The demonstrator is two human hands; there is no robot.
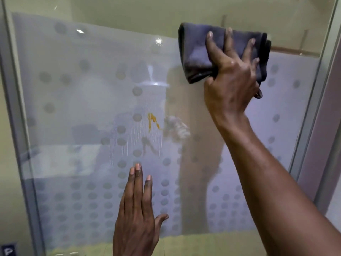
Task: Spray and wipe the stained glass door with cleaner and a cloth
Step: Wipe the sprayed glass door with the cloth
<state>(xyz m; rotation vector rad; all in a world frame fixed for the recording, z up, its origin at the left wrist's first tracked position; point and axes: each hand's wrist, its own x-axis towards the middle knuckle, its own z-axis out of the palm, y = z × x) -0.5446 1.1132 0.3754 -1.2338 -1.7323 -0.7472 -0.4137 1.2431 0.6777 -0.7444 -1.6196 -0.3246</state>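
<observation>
A: Finger state?
B: Right hand [230, 84] fingers spread, pressing a folded dark cloth [195, 52] flat on the frosted, dotted glass door [73, 108]. Left hand [136, 209] fingers together, flat on the glass.
A: Stain location?
B: Orange stain [152, 121], with drip streaks, below-left of the cloth, above the left fingertips.

Glass door [77, 100] was glossy and smooth, with a frosted matt film dotted with clear circles. Cloth [195, 52] looked like soft, matt dark microfibre. Door frame [313, 115] looked like brushed metal.
</observation>
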